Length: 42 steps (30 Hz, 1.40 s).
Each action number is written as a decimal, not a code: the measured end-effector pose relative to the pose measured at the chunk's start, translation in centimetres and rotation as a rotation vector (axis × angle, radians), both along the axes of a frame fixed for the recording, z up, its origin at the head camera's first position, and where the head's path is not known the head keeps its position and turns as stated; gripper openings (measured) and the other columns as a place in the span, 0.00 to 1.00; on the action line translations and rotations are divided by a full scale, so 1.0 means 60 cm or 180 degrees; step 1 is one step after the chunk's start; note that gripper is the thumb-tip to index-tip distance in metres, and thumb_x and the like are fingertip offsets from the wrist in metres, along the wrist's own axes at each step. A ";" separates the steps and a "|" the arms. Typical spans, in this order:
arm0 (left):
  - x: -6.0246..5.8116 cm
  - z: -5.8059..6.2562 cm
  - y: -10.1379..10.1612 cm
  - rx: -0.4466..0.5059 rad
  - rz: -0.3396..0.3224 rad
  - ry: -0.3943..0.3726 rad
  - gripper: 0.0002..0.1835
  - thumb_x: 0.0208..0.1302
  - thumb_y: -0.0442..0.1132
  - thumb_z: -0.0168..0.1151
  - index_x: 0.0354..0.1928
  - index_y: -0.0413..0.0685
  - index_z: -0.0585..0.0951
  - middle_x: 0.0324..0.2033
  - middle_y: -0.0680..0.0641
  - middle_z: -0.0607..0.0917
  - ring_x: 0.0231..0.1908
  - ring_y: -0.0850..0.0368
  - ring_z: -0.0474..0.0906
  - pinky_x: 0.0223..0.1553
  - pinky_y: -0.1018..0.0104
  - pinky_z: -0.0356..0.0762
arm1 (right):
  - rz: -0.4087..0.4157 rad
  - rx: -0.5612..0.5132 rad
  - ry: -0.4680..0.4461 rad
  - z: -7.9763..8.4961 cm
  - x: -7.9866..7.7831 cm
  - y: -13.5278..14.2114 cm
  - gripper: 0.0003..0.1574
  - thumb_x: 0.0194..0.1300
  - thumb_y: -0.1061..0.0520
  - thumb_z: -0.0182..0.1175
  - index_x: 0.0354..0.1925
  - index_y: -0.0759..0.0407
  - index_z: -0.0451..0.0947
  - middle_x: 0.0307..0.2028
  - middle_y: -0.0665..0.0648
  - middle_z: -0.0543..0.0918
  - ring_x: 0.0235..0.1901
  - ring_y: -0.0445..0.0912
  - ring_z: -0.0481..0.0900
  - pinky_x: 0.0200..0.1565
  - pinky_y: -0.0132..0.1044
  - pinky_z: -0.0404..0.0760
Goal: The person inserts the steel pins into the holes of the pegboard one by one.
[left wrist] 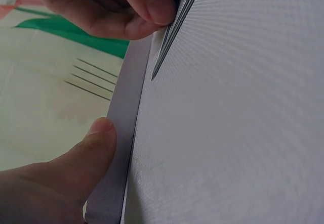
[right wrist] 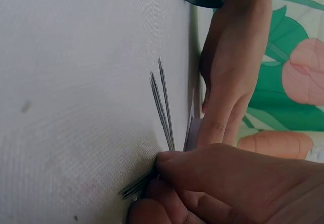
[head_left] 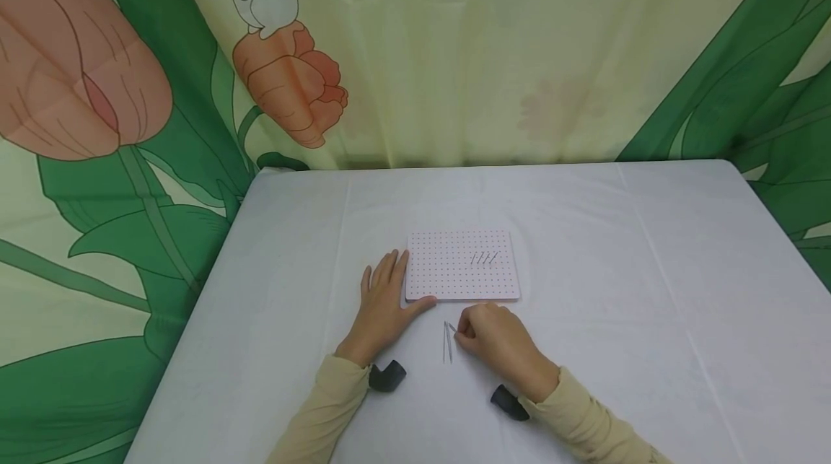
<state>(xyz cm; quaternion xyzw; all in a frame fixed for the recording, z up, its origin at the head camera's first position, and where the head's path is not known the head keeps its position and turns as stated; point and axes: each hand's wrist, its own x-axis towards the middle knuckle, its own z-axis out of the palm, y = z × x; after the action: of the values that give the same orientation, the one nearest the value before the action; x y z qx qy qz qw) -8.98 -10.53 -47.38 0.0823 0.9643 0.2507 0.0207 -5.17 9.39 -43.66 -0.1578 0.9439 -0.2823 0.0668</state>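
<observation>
A white pegboard (head_left: pixel 436 270) dotted with small holes lies on the table. Several thin metal pins (head_left: pixel 484 258) stand in a row on its right half. My left hand (head_left: pixel 381 312) is spread along the board's left side, and its thumb (left wrist: pixel 98 145) lies against the front edge. In front of the board, my right hand (head_left: pixel 503 341) pinches a metal pin between thumb and forefinger. Loose metal pins (right wrist: pixel 160 107) lie beside these fingertips, their ends fanned out on the cloth. The fingers hide part of the pinched pin.
A white cloth covers the table (head_left: pixel 584 233). Behind it hangs a curtain (head_left: pixel 454 53) printed with leaves, a tulip and a carrot. Dark camera mounts (head_left: pixel 387 376) sit at both wrists, close above the cloth.
</observation>
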 end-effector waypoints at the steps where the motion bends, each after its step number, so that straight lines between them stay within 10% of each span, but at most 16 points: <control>1: 0.000 0.000 0.000 0.0003 0.0001 0.0003 0.53 0.60 0.66 0.64 0.78 0.47 0.54 0.76 0.41 0.56 0.77 0.46 0.48 0.75 0.40 0.34 | 0.0008 0.0032 0.0050 0.000 0.002 -0.001 0.10 0.55 0.63 0.71 0.20 0.56 0.81 0.17 0.45 0.79 0.20 0.35 0.72 0.24 0.30 0.73; 20: 0.002 0.003 -0.002 0.0069 -0.0038 0.0028 0.52 0.60 0.66 0.63 0.78 0.46 0.54 0.76 0.41 0.56 0.77 0.45 0.48 0.74 0.40 0.34 | -0.0003 0.0572 0.0992 -0.021 0.027 -0.019 0.15 0.49 0.67 0.66 0.15 0.60 0.69 0.13 0.52 0.69 0.14 0.40 0.64 0.15 0.35 0.67; 42: 0.000 0.004 0.000 0.0058 -0.0016 0.0006 0.53 0.59 0.65 0.64 0.78 0.46 0.55 0.76 0.40 0.56 0.77 0.45 0.48 0.74 0.40 0.34 | -0.0019 0.0197 0.0881 -0.014 0.018 -0.016 0.17 0.50 0.67 0.64 0.18 0.54 0.66 0.16 0.46 0.66 0.16 0.37 0.62 0.17 0.29 0.63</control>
<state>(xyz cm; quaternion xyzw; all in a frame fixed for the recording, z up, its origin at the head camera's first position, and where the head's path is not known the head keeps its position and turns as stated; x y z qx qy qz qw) -8.96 -10.55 -47.15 0.0851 0.9618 0.2593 0.0197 -4.11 8.44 -44.50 -0.1903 0.9528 -0.2287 -0.0601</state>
